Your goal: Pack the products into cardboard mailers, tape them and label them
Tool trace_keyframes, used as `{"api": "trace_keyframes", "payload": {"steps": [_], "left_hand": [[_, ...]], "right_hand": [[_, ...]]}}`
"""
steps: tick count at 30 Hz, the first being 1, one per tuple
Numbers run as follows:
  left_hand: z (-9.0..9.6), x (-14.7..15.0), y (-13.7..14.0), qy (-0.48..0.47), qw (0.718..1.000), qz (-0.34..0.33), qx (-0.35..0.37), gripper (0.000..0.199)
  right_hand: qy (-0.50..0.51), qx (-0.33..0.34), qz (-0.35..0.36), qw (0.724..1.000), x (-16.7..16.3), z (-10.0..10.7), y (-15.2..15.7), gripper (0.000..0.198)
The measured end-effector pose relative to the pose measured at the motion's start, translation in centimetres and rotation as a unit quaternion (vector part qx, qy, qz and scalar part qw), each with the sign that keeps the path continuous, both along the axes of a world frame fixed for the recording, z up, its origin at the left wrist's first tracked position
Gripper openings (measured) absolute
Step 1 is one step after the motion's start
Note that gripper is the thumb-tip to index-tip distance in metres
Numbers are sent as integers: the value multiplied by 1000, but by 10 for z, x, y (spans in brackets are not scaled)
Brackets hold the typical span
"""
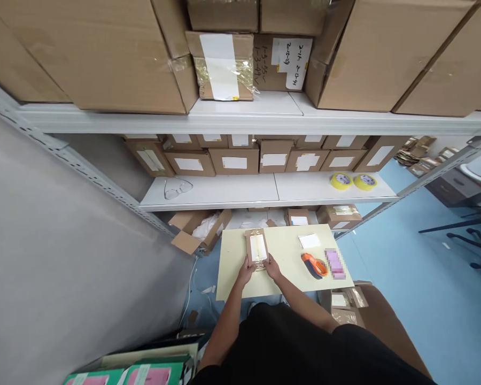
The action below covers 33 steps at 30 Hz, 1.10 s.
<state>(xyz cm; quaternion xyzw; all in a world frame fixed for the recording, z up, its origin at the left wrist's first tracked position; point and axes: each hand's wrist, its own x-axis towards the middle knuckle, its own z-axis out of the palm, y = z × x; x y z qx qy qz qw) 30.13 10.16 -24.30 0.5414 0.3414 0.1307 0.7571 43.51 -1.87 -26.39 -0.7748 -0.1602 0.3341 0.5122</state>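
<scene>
Fingers of both hands grip small box (257,249) on table (284,251); tape dispenser (314,265) lies nearby.

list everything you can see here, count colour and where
flat brown cardboard packet with white label: one, on the table, held at its near end by both hands
pale yellow table: one, below the shelves
orange tape dispenser: one, on the table's right
white paper slip: one, on the table
yellow tape rolls: two, middle shelf, right
clear-rimmed glasses: one, middle shelf, left
brown cardboard boxes: many, on the grey shelves
left hand: one, on the packet's left edge
right hand: one, on the packet's right edge
</scene>
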Motion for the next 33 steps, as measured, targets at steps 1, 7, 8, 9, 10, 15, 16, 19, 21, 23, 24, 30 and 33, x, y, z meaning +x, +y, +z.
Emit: {"api": "trace_keyframes", "payload": {"steps": [1, 7, 8, 9, 10, 15, 16, 19, 21, 23, 24, 30, 33], "left_hand": [[0, -1, 0, -6, 1000, -5, 0, 100], [5, 7, 13, -27, 999, -35, -14, 104], [6, 11, 12, -30, 998, -44, -14, 104], [8, 16, 10, -33, 998, -55, -12, 104], [11, 22, 7, -35, 997, -67, -8, 105], [39, 78, -21, -45, 981, -187, 33, 104], [47, 94, -30, -51, 975, -213, 42, 102], [72, 146, -70, -52, 957, -278, 70, 99], [87, 180, -105, -48, 941, -324, 85, 99], [100, 210, -147, -53, 921, -374, 94, 96], [105, 224, -170, -57, 910, -400, 96, 95], [110, 286, -314, -66, 836, -538, 80, 91], [101, 304, -374, -56, 810, -578, 76, 93]], "right_hand": [[-4, 10, 2, 1000, -5, 0, 3, 53], [16, 79, -15, 997, -5, 20, -4, 53], [17, 99, -23, 995, -3, 26, -8, 53], [16, 121, -34, 992, 0, 32, -14, 52], [10, 141, -48, 989, 4, 39, -20, 51], [-51, 179, -138, 973, 38, 77, -70, 45], [-57, 186, -154, 969, 47, 84, -86, 45], [-69, 203, -216, 953, 70, 100, -141, 49], [-78, 207, -273, 936, 81, 107, -182, 53], [-86, 202, -334, 917, 89, 112, -227, 58], [-88, 197, -362, 907, 92, 114, -250, 59], [-87, 156, -492, 852, 101, 115, -384, 62], [-63, 141, -530, 834, 98, 110, -435, 61]]}}
